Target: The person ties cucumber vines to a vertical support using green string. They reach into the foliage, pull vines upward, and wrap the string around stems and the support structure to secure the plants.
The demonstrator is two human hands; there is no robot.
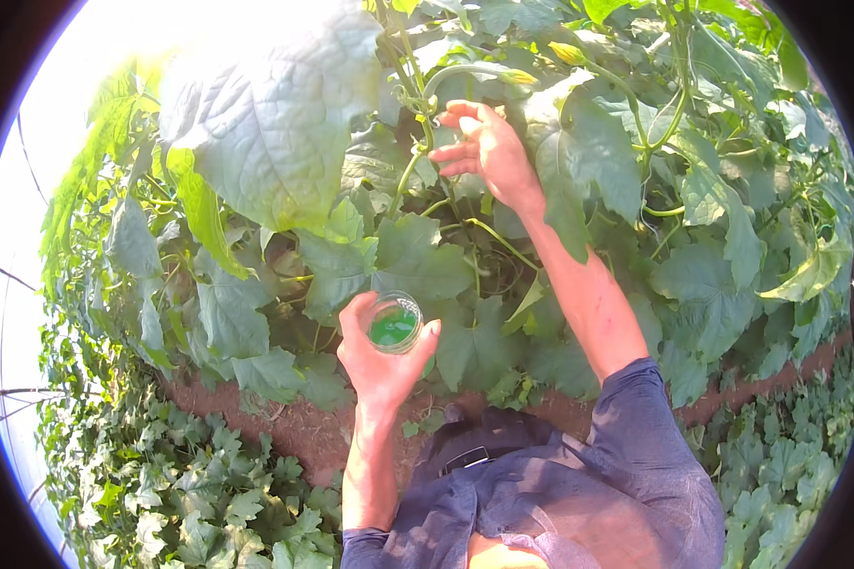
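My left hand point(384, 348) is wrapped around a small clear jar point(396, 323) with green liquid in it, held low in front of the leafy vines. Higher up, my right hand point(480, 146) reaches in beside a green vine stem point(421, 117), its fingers spread and pointing left. Whether a fingertip touches the stem or a small thing lies between the fingers, I cannot tell. Just above this hand a young green fruit point(462, 71) curves to the right and ends in a yellow blossom point(518, 76). Another yellow flower bud point(566, 53) stands farther right.
A large leaf point(270, 128) fills the upper left, close to the camera. Broad leaves point(605, 156) hang over my right forearm. Bare brown soil point(285, 427) runs between the vines and low plants point(185, 491) behind me. Bright sheeting with thin dark supports lies at the left edge.
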